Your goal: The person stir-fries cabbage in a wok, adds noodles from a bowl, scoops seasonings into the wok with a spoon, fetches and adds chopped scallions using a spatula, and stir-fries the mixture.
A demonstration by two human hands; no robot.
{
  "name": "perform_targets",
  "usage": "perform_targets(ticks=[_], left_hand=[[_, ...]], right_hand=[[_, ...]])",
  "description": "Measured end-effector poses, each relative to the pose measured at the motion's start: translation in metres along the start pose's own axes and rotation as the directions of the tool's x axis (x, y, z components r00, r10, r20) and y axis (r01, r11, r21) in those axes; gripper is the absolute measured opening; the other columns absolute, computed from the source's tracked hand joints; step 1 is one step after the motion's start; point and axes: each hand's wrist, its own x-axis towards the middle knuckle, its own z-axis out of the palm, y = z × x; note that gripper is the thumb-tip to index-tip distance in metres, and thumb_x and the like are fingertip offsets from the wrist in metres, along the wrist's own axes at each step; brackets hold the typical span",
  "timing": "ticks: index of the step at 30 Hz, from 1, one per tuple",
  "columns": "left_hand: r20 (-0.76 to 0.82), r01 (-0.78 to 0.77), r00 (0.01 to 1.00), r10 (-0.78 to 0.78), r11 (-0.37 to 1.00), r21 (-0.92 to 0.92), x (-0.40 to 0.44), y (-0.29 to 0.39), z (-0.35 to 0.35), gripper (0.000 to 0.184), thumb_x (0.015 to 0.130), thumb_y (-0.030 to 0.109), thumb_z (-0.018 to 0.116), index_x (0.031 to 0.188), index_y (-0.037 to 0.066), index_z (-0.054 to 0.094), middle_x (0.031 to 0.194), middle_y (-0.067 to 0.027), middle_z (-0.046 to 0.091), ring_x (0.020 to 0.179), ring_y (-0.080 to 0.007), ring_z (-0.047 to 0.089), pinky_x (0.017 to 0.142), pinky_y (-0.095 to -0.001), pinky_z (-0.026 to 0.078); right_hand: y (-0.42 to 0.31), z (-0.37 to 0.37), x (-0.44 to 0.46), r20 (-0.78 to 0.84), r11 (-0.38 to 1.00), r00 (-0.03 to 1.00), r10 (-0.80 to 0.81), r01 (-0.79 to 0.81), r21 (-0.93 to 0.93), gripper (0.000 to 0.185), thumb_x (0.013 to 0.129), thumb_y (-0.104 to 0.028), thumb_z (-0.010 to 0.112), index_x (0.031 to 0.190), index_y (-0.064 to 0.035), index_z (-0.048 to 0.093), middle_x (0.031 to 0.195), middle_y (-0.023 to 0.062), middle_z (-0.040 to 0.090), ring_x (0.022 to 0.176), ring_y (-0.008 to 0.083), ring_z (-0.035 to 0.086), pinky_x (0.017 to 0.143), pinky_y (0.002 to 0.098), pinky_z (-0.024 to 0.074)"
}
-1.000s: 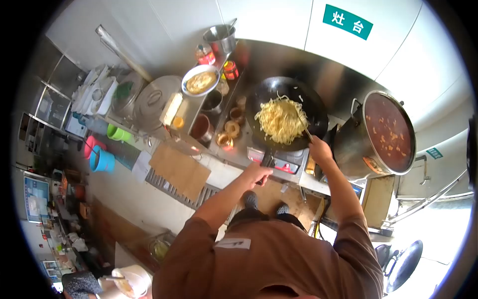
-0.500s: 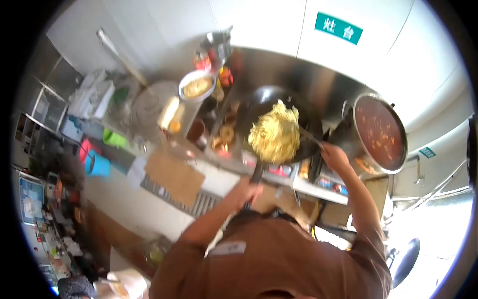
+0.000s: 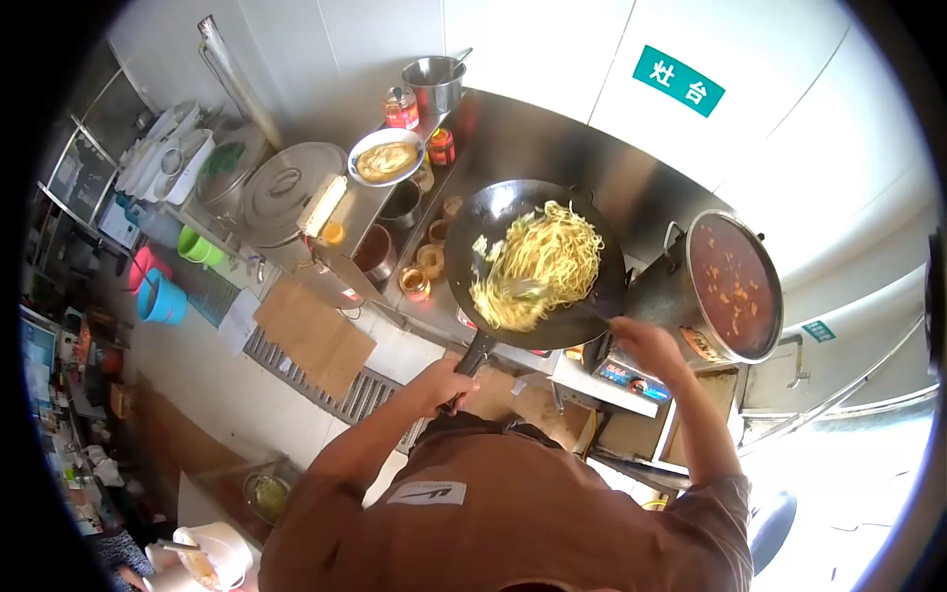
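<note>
My left hand (image 3: 446, 386) is wrapped round the black handle (image 3: 474, 357) of a dark wok (image 3: 464, 261). A heap of yellow noodles (image 3: 564, 259) with pale green shreds lies in the wok, blurred by motion along its lower left. In my right hand (image 3: 648, 347) is a long-handled cooking utensil (image 3: 589, 310), its head down among the noodles. Noodles and blur keep me from telling whether that head is a ladle or a spatula.
Right of the wok stands a tall pot (image 3: 735, 286) of reddish-brown broth. On the left are a bowl (image 3: 387, 158) of pale paste, seasoning jars (image 3: 415, 283), a steel pot (image 3: 434, 87) and a large lidded pot (image 3: 286, 192). A person's hand (image 3: 131, 577) shows at the lower left.
The noodles have spread from a compact heap toward the wok's near left side. My right hand has moved slightly left and down with the utensil. My left hand still grips the handle.
</note>
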Motion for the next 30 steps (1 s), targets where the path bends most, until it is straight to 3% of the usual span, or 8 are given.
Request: perform_targets(ticks=[5, 9, 11, 14, 18, 21, 26, 30], left_hand=[[-0.042, 0.002, 0.999, -0.004, 0.999, -0.052, 0.063, -0.023, -0.002, 0.014, 0.079, 0.010, 0.058, 0.069, 0.001, 0.054, 0.053, -0.0067, 0.051, 0.037, -0.0157, 0.047, 0.036, -0.0296, 0.037], [-0.118, 0.029, 0.993, -0.024, 0.999, 0.044, -0.009, 0.006, 0.010, 0.015, 0.080, 0.011, 0.058, 0.069, 0.002, 0.054, 0.052, -0.0060, 0.051, 0.040, -0.0149, 0.048, 0.036, -0.0292, 0.037], [0.018, -0.051, 0.999, 0.050, 0.998, 0.026, 0.047, -0.029, -0.012, 0.016, 0.081, 0.012, 0.059, 0.071, 0.002, 0.053, 0.052, -0.0054, 0.051, 0.040, -0.0146, 0.047, 0.038, -0.0289, 0.036], [0.001, -0.015, 1.000, 0.015, 0.999, 0.044, 0.050, -0.013, -0.010, 0.017, 0.081, 0.013, 0.059, 0.070, 0.003, 0.052, 0.052, -0.0052, 0.051, 0.039, -0.0143, 0.047, 0.038, -0.0290, 0.036], [-0.033, -0.047, 0.998, 0.052, 0.991, 0.126, 0.022, -0.017, -0.022, 0.017, 0.079, 0.016, 0.061, 0.071, 0.002, 0.055, 0.052, -0.0042, 0.050, 0.041, -0.0143, 0.047, 0.039, -0.0285, 0.038], [-0.020, 0.035, 0.999, -0.034, 0.998, 0.047, 0.060, -0.021, -0.017, 0.017, 0.079, 0.017, 0.061, 0.070, 0.002, 0.056, 0.054, -0.0052, 0.051, 0.042, -0.0144, 0.048, 0.040, -0.0290, 0.038], [-0.048, -0.014, 0.999, 0.020, 0.992, 0.124, 0.021, -0.009, -0.028, 0.019, 0.081, 0.016, 0.058, 0.070, 0.000, 0.054, 0.055, -0.0058, 0.051, 0.042, -0.0152, 0.048, 0.041, -0.0294, 0.038], [0.017, 0.000, 1.000, 0.000, 1.000, -0.001, 0.061, -0.023, -0.022, 0.020, 0.081, 0.017, 0.059, 0.068, 0.003, 0.053, 0.054, -0.0062, 0.051, 0.039, -0.0155, 0.047, 0.038, -0.0300, 0.037]], right_hand=[[-0.017, 0.069, 0.033, 0.064, 0.937, 0.955, 0.290, -0.270, -0.222, 0.030, 0.083, -0.019, 0.058, 0.113, -0.0144, 0.060, 0.102, 0.0135, 0.065, 0.093, 0.0331, 0.062, 0.079, 0.0422, 0.0491], [0.004, -0.007, -0.005, -0.023, 0.982, 0.997, 0.071, -0.066, 0.174, 0.022, 0.084, -0.014, 0.058, 0.104, -0.0103, 0.063, 0.096, 0.0155, 0.066, 0.089, 0.0312, 0.063, 0.077, 0.0427, 0.0490], [-0.041, -0.028, 0.025, 0.041, 0.928, 0.940, 0.338, -0.340, 0.155, 0.023, 0.085, -0.022, 0.055, 0.101, -0.0084, 0.065, 0.095, 0.0140, 0.066, 0.085, 0.0293, 0.065, 0.073, 0.0419, 0.0491], [-0.044, 0.059, 0.032, -0.018, 0.971, 0.986, 0.164, -0.165, -0.172, 0.024, 0.085, -0.018, 0.055, 0.103, -0.0049, 0.062, 0.093, 0.0149, 0.066, 0.080, 0.0390, 0.061, 0.072, 0.0420, 0.0488], [-0.022, -0.001, 0.004, -0.192, 0.989, 0.977, -0.094, 0.114, 0.095, 0.017, 0.083, -0.014, 0.057, 0.100, -0.0113, 0.058, 0.083, 0.0130, 0.065, 0.081, 0.0316, 0.062, 0.070, 0.0409, 0.0492], [-0.045, 0.025, 0.047, 0.012, 0.935, 0.936, 0.352, -0.351, -0.056, 0.014, 0.084, -0.015, 0.058, 0.097, -0.0110, 0.058, 0.084, 0.0135, 0.065, 0.082, 0.0304, 0.063, 0.070, 0.0398, 0.0485], [-0.046, -0.025, 0.028, -0.023, 0.999, 1.000, 0.011, -0.010, 0.037, 0.016, 0.083, -0.018, 0.058, 0.095, -0.0081, 0.056, 0.082, 0.0168, 0.061, 0.082, 0.0343, 0.060, 0.068, 0.0430, 0.0469], [0.002, 0.049, 0.041, 0.150, 0.935, 0.946, 0.286, -0.310, 0.172, 0.019, 0.085, -0.020, 0.057, 0.101, -0.0110, 0.057, 0.088, 0.0172, 0.062, 0.087, 0.0335, 0.060, 0.074, 0.0415, 0.0469]])
